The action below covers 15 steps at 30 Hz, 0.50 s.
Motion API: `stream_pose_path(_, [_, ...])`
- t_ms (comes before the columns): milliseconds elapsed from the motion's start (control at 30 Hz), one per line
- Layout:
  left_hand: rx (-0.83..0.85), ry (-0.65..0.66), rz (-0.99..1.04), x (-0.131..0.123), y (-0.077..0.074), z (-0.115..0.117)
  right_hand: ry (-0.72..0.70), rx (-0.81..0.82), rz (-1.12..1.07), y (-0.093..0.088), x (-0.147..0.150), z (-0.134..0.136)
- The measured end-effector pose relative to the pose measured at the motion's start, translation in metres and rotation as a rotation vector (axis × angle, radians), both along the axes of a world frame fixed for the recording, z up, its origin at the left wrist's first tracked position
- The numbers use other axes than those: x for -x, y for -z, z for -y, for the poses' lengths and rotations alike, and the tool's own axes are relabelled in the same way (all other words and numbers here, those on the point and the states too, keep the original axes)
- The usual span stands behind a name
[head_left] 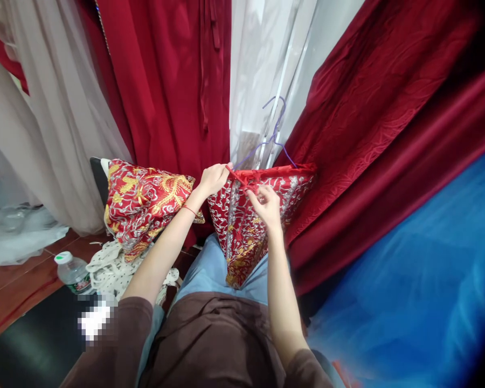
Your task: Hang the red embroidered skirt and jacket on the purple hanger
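A red skirt-like garment point(242, 231) with silver and gold embroidery hangs in front of me, its lower end between my knees. The hook of a purple wire hanger point(275, 134) rises above its top edge. At the upper left corner, my left hand point(215, 179) is closed on a thin red ribbon point(236, 175). My right hand point(267, 203) pinches the same ribbon near the middle of the top edge, thumb and fingers together. Part of the hanger is hidden inside the garment.
A folded red and gold embroidered cloth point(145, 199) lies to my left on a chair. Below it are a dotted white cloth point(109, 267), a plastic bottle point(73, 272) and a black seat point(32, 339). Red gowns point(170, 81) hang ahead; blue tulle point(412, 280) spreads at right.
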<state>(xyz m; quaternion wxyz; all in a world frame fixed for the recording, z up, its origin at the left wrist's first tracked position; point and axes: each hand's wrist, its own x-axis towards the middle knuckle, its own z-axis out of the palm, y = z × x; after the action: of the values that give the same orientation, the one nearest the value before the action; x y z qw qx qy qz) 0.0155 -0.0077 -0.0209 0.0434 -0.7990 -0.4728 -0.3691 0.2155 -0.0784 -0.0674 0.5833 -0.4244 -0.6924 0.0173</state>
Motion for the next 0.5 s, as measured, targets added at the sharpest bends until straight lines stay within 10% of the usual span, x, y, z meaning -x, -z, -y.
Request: stream_pose_path(500, [-0.001,-0.026,0.003,-0.003,0.003,-0.003,-0.146,0.25,-0.047,0.021,-0.001,0.005])
